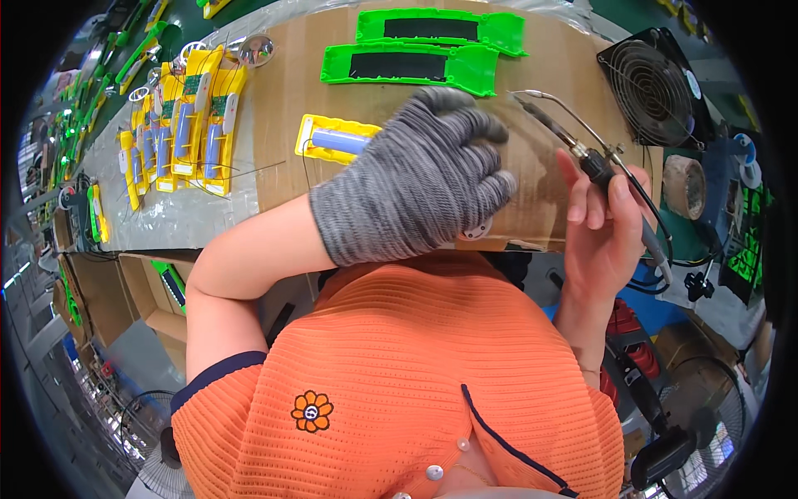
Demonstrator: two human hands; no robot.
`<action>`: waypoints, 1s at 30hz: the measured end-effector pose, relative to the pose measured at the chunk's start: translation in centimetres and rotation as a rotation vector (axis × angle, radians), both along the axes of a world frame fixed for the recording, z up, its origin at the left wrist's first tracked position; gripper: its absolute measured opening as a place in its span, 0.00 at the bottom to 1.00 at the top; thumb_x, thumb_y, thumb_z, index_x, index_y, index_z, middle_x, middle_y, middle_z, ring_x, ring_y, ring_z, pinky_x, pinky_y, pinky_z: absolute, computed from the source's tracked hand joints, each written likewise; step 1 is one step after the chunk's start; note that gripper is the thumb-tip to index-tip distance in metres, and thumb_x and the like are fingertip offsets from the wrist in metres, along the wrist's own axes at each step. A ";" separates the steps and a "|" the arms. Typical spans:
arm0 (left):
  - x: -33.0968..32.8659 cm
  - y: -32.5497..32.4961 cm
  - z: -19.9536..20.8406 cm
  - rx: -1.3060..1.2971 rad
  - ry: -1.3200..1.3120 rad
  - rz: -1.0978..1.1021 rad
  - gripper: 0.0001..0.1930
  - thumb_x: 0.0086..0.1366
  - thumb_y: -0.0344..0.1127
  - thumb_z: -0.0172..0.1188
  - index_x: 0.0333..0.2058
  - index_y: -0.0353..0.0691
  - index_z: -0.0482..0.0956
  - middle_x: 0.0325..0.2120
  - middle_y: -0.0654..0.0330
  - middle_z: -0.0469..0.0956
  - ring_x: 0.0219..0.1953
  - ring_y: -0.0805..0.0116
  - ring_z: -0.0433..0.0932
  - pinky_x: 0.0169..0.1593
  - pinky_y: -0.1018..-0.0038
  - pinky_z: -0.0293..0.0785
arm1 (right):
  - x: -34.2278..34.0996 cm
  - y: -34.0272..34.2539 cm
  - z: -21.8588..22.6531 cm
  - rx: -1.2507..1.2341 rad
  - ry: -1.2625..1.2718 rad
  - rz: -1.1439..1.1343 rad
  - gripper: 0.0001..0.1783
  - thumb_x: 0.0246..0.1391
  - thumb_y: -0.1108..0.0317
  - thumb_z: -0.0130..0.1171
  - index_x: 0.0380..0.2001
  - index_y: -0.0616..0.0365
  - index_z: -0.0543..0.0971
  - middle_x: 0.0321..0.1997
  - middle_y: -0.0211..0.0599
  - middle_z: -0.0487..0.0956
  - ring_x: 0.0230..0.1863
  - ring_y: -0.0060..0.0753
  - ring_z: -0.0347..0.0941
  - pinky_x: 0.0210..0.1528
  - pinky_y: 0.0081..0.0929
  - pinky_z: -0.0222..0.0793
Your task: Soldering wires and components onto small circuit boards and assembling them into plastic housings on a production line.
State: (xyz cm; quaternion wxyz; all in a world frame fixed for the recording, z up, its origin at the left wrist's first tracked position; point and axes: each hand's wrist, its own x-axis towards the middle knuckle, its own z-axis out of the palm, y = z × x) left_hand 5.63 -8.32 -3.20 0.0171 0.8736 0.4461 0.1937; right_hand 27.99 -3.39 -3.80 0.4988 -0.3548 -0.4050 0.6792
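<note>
My left hand [416, 179], in a grey knitted glove, is palm down over the cardboard with its fingers curled. Its thumb and whatever lies under the palm are hidden, and the far fingertips are blurred. A small round silvery part [475, 230] shows at the hand's near edge. Beyond the wrist lies a yellow housing [304, 137] with a blue cylindrical battery [339, 141], its right end covered by the hand. My bare right hand [605, 220] grips a soldering iron [592, 163] with a thin curved metal tube clamped alongside. The iron's tip points up and left, near the gloved fingers.
Two green casings [407, 65] with black strips lie at the far side of the cardboard [291, 83]. Several yellow housings [184, 125] with batteries and loose wires are grouped at left. A black fan [652, 87] and a tape roll [684, 187] stand at right.
</note>
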 end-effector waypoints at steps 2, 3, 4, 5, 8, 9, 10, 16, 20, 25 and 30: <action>0.2 0.3 -0.1 -0.034 -0.043 -0.031 0.13 0.50 0.37 0.63 0.37 0.49 0.79 0.38 0.66 0.79 0.48 0.65 0.77 0.54 0.61 0.68 | -0.3 0.4 -0.2 -0.028 0.017 -0.037 0.04 0.63 0.69 0.48 0.34 0.55 0.69 0.15 0.23 0.62 0.22 0.24 0.65 0.67 0.54 0.59; -0.3 0.3 0.2 -0.019 -0.153 0.026 0.12 0.50 0.38 0.64 0.36 0.49 0.79 0.37 0.65 0.79 0.47 0.65 0.76 0.55 0.61 0.67 | -0.4 0.5 -0.3 0.013 0.045 0.014 0.03 0.63 0.69 0.49 0.34 0.55 0.69 0.15 0.24 0.62 0.22 0.25 0.66 0.67 0.54 0.59; -0.8 0.2 0.4 -0.011 -0.226 0.070 0.12 0.50 0.39 0.64 0.35 0.49 0.80 0.37 0.64 0.79 0.47 0.64 0.76 0.55 0.61 0.67 | -0.5 0.9 -0.3 0.023 0.034 0.011 0.03 0.63 0.69 0.49 0.34 0.55 0.69 0.15 0.24 0.62 0.22 0.25 0.66 0.67 0.54 0.59; -2.0 -0.2 1.0 -0.079 -0.341 0.150 0.11 0.52 0.31 0.66 0.36 0.49 0.81 0.36 0.65 0.80 0.46 0.63 0.77 0.54 0.64 0.69 | -0.7 1.2 -0.5 0.017 0.078 0.025 0.03 0.62 0.71 0.51 0.36 0.57 0.69 0.19 0.29 0.67 0.21 0.27 0.67 0.48 0.41 0.64; -4.7 -1.7 1.7 0.032 -0.452 0.516 0.10 0.55 0.26 0.67 0.37 0.45 0.83 0.33 0.63 0.84 0.51 0.59 0.79 0.55 0.65 0.71 | -1.7 2.3 -1.0 0.025 0.168 0.083 0.05 0.61 0.74 0.53 0.37 0.60 0.69 0.22 0.35 0.71 0.21 0.30 0.70 0.33 0.30 0.71; -5.2 -1.9 1.4 0.017 -0.478 0.608 0.09 0.55 0.26 0.67 0.36 0.44 0.84 0.33 0.62 0.85 0.52 0.60 0.78 0.55 0.66 0.71 | -2.1 2.5 -1.2 0.035 0.159 0.126 0.04 0.61 0.73 0.53 0.37 0.60 0.69 0.22 0.34 0.71 0.22 0.30 0.71 0.34 0.30 0.72; -5.6 -2.0 1.0 0.005 -0.513 0.706 0.09 0.55 0.27 0.67 0.36 0.43 0.85 0.34 0.61 0.85 0.52 0.61 0.78 0.56 0.66 0.71 | -2.6 2.8 -1.4 0.048 0.151 0.168 0.04 0.61 0.73 0.54 0.37 0.61 0.69 0.22 0.34 0.71 0.23 0.31 0.72 0.35 0.30 0.73; -6.0 -1.3 -0.8 -0.271 -0.747 0.844 0.07 0.57 0.28 0.63 0.36 0.38 0.83 0.33 0.57 0.84 0.40 0.66 0.83 0.48 0.73 0.76 | -4.4 3.0 -2.0 0.080 0.039 0.242 0.06 0.61 0.74 0.54 0.38 0.60 0.67 0.24 0.34 0.73 0.30 0.34 0.79 0.39 0.31 0.74; -5.5 0.1 -0.4 -0.325 -0.729 0.602 0.05 0.59 0.28 0.59 0.35 0.36 0.80 0.30 0.56 0.80 0.34 0.65 0.81 0.42 0.72 0.77 | -1.8 2.5 -1.3 0.171 -0.166 0.166 0.07 0.60 0.76 0.54 0.38 0.61 0.67 0.23 0.37 0.74 0.24 0.30 0.74 0.33 0.28 0.75; -5.6 2.8 -0.2 -0.458 -0.547 0.318 0.06 0.59 0.25 0.62 0.36 0.38 0.81 0.31 0.58 0.79 0.36 0.66 0.80 0.44 0.72 0.75 | 0.6 2.2 -0.9 0.108 -0.024 0.175 0.07 0.60 0.77 0.52 0.37 0.63 0.65 0.21 0.38 0.71 0.21 0.30 0.72 0.36 0.36 0.78; -5.8 4.9 -0.7 -0.507 -0.345 0.112 0.05 0.57 0.27 0.65 0.34 0.38 0.83 0.28 0.58 0.78 0.33 0.60 0.79 0.39 0.70 0.75 | 0.9 1.7 -0.5 0.004 -0.111 0.235 0.08 0.59 0.78 0.53 0.38 0.63 0.65 0.23 0.40 0.74 0.21 0.29 0.73 0.29 0.33 0.78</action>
